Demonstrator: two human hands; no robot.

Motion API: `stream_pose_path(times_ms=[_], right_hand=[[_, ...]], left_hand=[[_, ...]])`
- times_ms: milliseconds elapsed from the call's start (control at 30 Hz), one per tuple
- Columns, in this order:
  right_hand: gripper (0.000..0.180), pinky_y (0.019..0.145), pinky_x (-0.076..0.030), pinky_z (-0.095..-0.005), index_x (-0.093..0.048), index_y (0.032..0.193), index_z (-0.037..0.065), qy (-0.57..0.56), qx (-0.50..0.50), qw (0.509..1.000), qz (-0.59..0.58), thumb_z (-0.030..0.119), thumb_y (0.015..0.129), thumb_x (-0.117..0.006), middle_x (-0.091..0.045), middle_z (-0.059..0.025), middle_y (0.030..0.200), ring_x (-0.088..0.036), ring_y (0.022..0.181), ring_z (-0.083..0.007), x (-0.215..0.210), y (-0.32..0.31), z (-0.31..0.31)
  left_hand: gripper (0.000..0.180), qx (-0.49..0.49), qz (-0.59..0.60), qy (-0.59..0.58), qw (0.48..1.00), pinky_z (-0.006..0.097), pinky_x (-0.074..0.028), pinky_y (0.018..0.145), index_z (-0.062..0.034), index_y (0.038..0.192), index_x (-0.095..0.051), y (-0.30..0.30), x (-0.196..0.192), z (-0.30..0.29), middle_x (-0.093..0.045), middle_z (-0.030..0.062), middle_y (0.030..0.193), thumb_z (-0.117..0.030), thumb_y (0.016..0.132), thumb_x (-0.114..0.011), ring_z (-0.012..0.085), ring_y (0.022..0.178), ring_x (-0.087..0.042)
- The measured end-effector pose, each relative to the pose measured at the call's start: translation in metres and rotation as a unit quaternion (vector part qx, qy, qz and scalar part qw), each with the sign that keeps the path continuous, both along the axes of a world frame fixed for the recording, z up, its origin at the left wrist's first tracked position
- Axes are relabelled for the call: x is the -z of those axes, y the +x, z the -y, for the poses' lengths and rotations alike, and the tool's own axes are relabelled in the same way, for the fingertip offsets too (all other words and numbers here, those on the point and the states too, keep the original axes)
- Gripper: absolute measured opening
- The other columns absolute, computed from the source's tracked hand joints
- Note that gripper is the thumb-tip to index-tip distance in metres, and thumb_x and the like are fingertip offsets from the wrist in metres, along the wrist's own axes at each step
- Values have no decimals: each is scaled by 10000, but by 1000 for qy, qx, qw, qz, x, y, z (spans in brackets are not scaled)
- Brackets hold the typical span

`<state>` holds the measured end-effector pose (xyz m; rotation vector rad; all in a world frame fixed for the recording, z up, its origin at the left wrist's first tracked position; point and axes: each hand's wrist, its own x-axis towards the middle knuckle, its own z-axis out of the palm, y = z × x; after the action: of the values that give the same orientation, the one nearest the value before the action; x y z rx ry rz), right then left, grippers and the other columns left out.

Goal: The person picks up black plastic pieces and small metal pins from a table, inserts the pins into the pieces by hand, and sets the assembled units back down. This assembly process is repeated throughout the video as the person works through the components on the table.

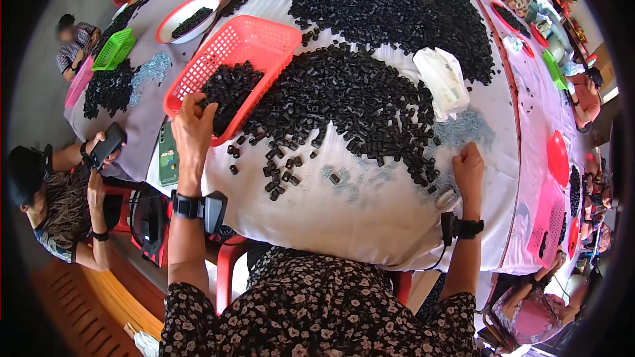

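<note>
My left hand [193,119] is over the near left corner of a red plastic basket [261,30], its fingers bent toward the thumb; whatever they pinch is hidden. Small black plastic pieces [233,87] lie heaped inside this basket. On the right, my right hand [468,168] is closed with its knuckles up, beside a scatter of tiny clear, pale-blue pieces [469,129]. What that hand holds, if anything, cannot be made out. Between the hands spreads a loose pile of black plastic pieces [337,92], with a few strays near the table's front.
A larger black pile [390,3] covers the far table. A white tissue pack [442,82] lies right of the nearer pile. A green phone [168,158] is beside the basket. A red-rimmed basin [170,21] stands farther left. Other people sit around; one at left holds a dark phone [109,144].
</note>
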<state>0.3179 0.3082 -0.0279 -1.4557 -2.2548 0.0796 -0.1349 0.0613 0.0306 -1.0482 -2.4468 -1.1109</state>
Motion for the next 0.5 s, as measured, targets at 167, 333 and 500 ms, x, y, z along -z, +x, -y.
stream_pose_path(times_ms=[167,333,500], right_hand=[[135,524,-382,-298,-418,761,21,-97,1,982,-161,-68,703,-500,-450,-92,639,-416,545,-181,-27,-9,21],[101,534,-354,-238,-498,824,9,-129,-51,945,-296,-58,751,-479,-436,-17,669,-400,587,-83,-40,-12,41],[129,555,-362,-219,-553,873,11,-165,-118,930,-306,-56,787,-483,-506,-27,742,-441,622,-78,-46,-33,79]], left_hand=[[261,-2,-28,-32,999,318,-422,496,-26,976,-605,-10,19,3,-512,76,553,-111,743,-685,176,489,-517],[268,19,-86,-39,995,323,-429,504,-44,998,-608,-11,27,2,-535,80,585,-104,746,-679,185,517,-539],[288,23,-102,-64,992,333,-441,522,-40,1011,-602,-17,32,3,-542,88,608,-97,739,-680,206,533,-541]])
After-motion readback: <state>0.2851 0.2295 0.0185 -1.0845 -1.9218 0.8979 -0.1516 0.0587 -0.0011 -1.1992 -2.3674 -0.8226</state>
